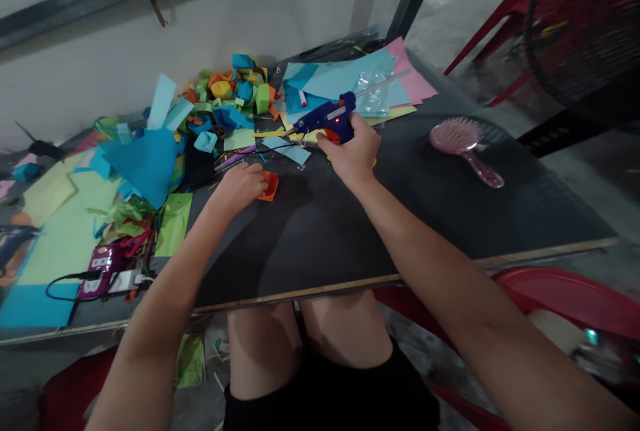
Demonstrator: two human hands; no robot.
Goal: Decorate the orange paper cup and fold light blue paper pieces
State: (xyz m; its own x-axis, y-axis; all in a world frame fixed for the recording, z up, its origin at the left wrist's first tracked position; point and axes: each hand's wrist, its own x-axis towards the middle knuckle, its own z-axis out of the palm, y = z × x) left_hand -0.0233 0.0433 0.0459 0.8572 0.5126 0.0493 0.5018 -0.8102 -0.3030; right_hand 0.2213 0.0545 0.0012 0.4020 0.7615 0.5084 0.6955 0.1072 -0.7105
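Note:
My right hand (354,149) is closed on a dark blue glue gun (327,117), whose nozzle points left and whose red light is lit. A clear glue stick juts from its back end. Low over the black tabletop, my left hand (243,185) has its fingers closed at the left edge of a small orange folded paper piece (271,187). A light blue paper strip (287,149) and a purple pen-like item (236,159) lie just beyond the hands.
Folded paper pieces (230,94) in several colours are heaped at the back. Blue sheets (325,81) lie behind the glue gun. A pink hairbrush (463,144) sits at the right; a purple device (103,269) with a cable is at the left. A fan (585,37) stands beyond the table.

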